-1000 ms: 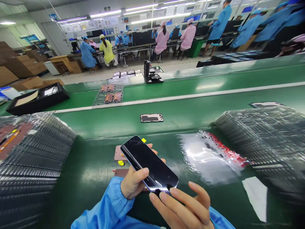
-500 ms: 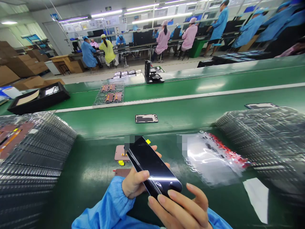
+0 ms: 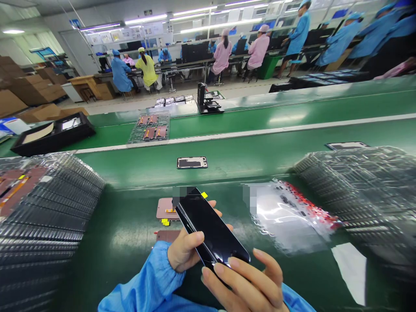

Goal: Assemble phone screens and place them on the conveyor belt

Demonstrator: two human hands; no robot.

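Note:
My left hand (image 3: 186, 249) is closed around a glossy black phone screen (image 3: 214, 229), thumb along its near left edge and fingertips showing past its far right edge. The screen tilts toward me, and a yellow tab (image 3: 204, 195) sticks out at its upper end. My right hand (image 3: 247, 281) has its fingers spread and stretched out, their tips touching or very near the screen's lower end; its thumb is not clearly seen. Behind the left hand, a pinkish-brown screen panel (image 3: 164, 208) with a flex cable lies on the green mat, with another panel (image 3: 165, 235) partly hidden below it.
Stacked clear trays stand left (image 3: 48, 225) and right (image 3: 364, 195). Transparent film sheets (image 3: 286, 221) with red tabs and a white paper (image 3: 351, 271) lie to the right. A phone frame (image 3: 191, 162) sits on the green conveyor (image 3: 247, 160). Co-workers sit and stand at far benches.
The phone frames on the conveyor have shifted left. The phone screen has moved slightly to the right and its reflections have changed; both hands keep nearly the same pose.

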